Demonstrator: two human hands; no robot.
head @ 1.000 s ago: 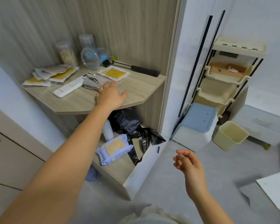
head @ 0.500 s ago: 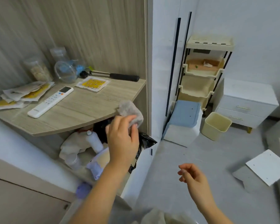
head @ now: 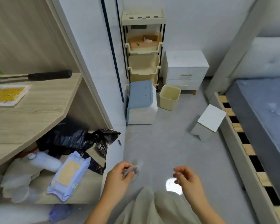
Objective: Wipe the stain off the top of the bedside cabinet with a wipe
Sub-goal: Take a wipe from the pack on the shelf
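Observation:
My left hand point(head: 118, 177) is low in the frame, pinching a crumpled grey wipe point(head: 133, 168) between thumb and fingers. A little to the right, my right hand point(head: 187, 180) hovers with its fingers loosely curled and holds nothing. The white bedside cabinet point(head: 185, 71) with two drawers and gold handles stands far ahead against the wall, beside the bed. Its top looks pale; I cannot make out a stain from here. Both hands are well short of it, over the grey floor.
A wooden shelf point(head: 31, 110) juts out at left, with a wipes pack point(head: 68, 175) and black bags point(head: 74, 138) beneath. Ahead stand a cream rack point(head: 143, 46), blue-lidded box point(head: 140, 102), cream bin point(head: 169, 97) and white stool point(head: 208, 122). The bed point(head: 262, 120) fills the right.
My left hand picked the wipe up from the wooden shelf and drew it down toward me. The view swung right, from the shelf toward the room and the bedside cabinet.

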